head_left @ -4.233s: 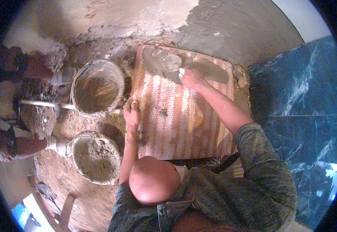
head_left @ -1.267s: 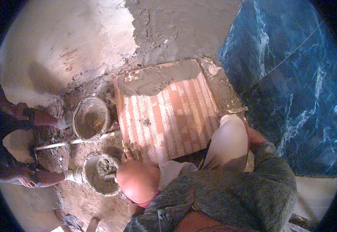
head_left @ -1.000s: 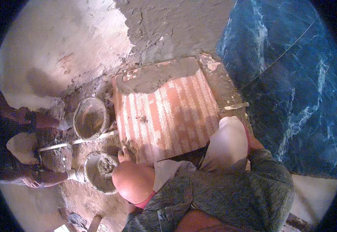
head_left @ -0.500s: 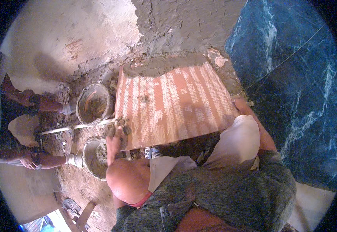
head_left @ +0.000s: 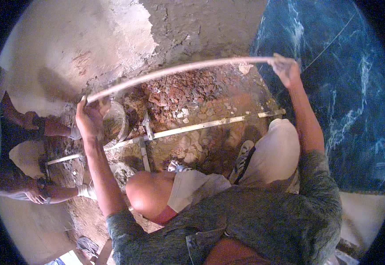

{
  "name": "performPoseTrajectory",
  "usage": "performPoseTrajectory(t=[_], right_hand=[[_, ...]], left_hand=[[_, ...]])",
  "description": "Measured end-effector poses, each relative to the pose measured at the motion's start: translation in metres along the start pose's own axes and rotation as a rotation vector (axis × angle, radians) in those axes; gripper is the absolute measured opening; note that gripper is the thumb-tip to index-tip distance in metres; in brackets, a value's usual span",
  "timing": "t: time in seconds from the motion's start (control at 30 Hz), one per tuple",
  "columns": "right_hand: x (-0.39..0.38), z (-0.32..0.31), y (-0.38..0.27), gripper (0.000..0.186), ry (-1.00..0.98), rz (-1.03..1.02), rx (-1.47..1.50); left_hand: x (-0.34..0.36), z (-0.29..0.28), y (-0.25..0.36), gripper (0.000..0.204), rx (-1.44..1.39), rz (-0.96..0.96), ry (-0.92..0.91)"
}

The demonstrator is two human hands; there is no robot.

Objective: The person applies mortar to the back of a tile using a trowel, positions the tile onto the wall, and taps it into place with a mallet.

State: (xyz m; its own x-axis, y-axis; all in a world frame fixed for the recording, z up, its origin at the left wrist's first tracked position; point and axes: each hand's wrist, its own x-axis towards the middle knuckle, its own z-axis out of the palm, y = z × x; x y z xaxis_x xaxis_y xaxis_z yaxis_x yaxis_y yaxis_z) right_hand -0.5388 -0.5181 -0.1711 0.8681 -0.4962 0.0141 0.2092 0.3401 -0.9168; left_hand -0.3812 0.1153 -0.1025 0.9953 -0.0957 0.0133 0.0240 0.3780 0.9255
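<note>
While left hand (head_left: 90, 118) and right hand (head_left: 286, 71) grip the thin pale slab (head_left: 179, 69), apparently edge-on, it's lifted but not set down.

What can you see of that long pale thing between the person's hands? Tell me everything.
It looks like a thin pinkish tile seen nearly edge-on: only a narrow, slightly blurred strip shows, its faces hidden. It appears bowed, probably from the wide lens. The left hand holds its left end, the right hand its right end. Reddish rubble shows just below it in the picture; whether anything else touches it, I cannot tell.
</note>
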Motion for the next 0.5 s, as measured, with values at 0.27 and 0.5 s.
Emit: performPoseTrajectory(t=[0.27, 0.5], right_hand=[[0.067, 0.046, 0.014, 0.05, 0.245, -0.394, -0.308], [0.149, 0.052, 0.017, 0.034, 0.129, -0.819, -0.179]], left_hand=[[0.099, 0.037, -0.038, 0.031, 0.903, 0.668, 0.127], [0.163, 0.056, -0.06, 0.031, 1.182, 1.07, 0.355]])
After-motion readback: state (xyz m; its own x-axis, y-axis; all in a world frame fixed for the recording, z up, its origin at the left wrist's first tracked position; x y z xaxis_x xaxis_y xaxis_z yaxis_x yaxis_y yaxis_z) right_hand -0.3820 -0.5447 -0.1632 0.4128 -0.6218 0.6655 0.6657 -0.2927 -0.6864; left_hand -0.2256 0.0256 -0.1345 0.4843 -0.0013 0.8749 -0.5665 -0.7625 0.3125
